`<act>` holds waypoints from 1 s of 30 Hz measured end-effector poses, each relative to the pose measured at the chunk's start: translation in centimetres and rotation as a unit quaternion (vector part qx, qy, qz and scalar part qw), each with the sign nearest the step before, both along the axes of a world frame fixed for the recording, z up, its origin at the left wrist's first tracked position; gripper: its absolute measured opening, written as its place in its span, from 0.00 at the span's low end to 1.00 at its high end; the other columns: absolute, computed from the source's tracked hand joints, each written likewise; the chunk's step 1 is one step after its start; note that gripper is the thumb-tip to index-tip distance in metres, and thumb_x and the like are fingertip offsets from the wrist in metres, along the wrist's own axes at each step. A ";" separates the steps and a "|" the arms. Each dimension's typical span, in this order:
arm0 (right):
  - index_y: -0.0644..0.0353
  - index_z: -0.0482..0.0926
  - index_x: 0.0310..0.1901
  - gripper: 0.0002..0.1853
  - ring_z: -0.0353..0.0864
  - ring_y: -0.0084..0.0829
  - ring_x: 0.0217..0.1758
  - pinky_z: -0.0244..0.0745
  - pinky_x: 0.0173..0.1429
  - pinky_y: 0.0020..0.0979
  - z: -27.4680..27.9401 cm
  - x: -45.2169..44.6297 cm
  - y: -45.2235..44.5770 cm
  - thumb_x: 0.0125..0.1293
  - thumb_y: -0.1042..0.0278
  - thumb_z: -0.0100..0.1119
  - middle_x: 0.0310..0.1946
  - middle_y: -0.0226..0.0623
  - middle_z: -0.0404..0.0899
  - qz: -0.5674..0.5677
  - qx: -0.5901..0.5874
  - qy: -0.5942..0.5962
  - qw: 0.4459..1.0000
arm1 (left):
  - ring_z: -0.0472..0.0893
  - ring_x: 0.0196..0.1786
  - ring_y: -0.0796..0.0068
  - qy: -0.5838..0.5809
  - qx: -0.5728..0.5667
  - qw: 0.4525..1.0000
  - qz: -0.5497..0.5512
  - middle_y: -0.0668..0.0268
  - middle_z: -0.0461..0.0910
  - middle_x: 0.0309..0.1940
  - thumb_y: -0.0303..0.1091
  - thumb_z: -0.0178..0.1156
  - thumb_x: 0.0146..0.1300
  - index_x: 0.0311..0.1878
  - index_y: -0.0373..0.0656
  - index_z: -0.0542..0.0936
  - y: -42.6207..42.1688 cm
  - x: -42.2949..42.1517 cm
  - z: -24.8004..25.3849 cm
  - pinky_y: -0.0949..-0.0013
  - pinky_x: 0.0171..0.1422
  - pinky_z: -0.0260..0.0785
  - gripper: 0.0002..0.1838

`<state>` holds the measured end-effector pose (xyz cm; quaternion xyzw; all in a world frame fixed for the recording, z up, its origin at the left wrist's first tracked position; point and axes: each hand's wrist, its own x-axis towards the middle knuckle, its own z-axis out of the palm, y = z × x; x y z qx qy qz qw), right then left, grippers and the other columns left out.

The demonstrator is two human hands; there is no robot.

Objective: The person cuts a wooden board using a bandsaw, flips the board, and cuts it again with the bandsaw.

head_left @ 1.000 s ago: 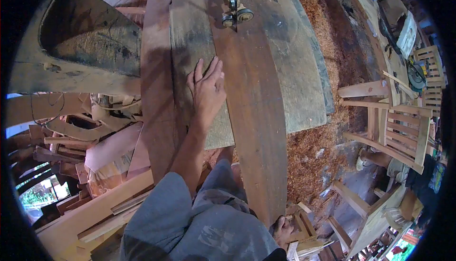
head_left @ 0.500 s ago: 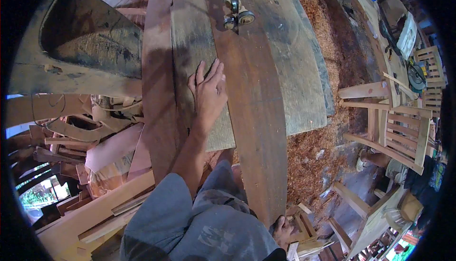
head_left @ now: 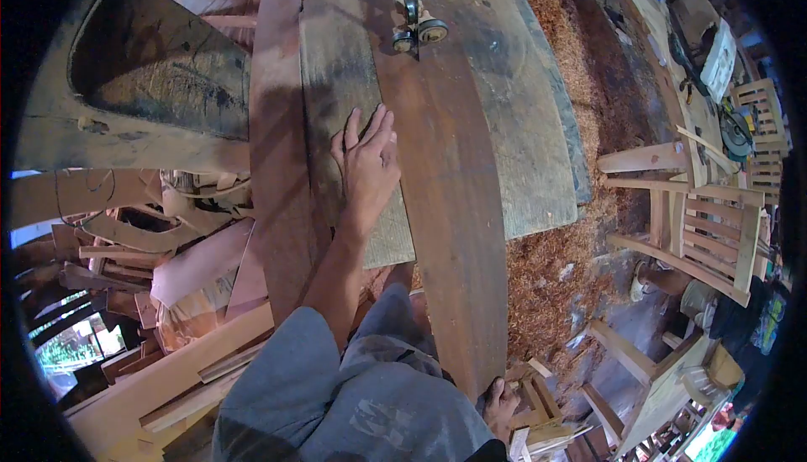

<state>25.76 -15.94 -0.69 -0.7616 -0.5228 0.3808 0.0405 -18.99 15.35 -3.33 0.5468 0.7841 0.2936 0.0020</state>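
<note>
A long dark brown wooden board (head_left: 458, 210) lies lengthwise on the worn table (head_left: 538, 159) of what looks like a bandsaw. Its far part passes under the blade guide with small wheels (head_left: 418, 35). My left hand (head_left: 370, 163) rests flat at the board's left edge, fingers apart, partly on the table. At the board's near end, beside my body, my right hand (head_left: 502, 407) grips the corner with the thumb showing; its other fingers are mostly hidden.
Left of the table stands another long plank (head_left: 282, 142) beside the machine's frame (head_left: 168, 147). Scrap wood (head_left: 202, 269) is piled at the left. Sawdust (head_left: 555, 285) covers the floor at the right, near wooden chairs (head_left: 698, 231) and a person's leg (head_left: 664, 281).
The view has shifted very slightly. Both hands keep about the same places on the board, and any sliding of the board is too small to tell.
</note>
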 end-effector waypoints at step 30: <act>0.69 0.82 0.36 0.34 0.71 0.32 0.27 0.68 0.35 0.42 -1.7 0.9 0.3 0.80 0.38 0.49 0.21 0.43 0.74 -0.013 0.035 0.033 0.999 | 0.65 0.80 0.55 -0.007 0.000 1.000 0.004 0.70 0.79 0.71 0.37 0.58 0.77 0.68 0.48 0.82 0.0 0.2 0.5 0.52 0.83 0.46 0.20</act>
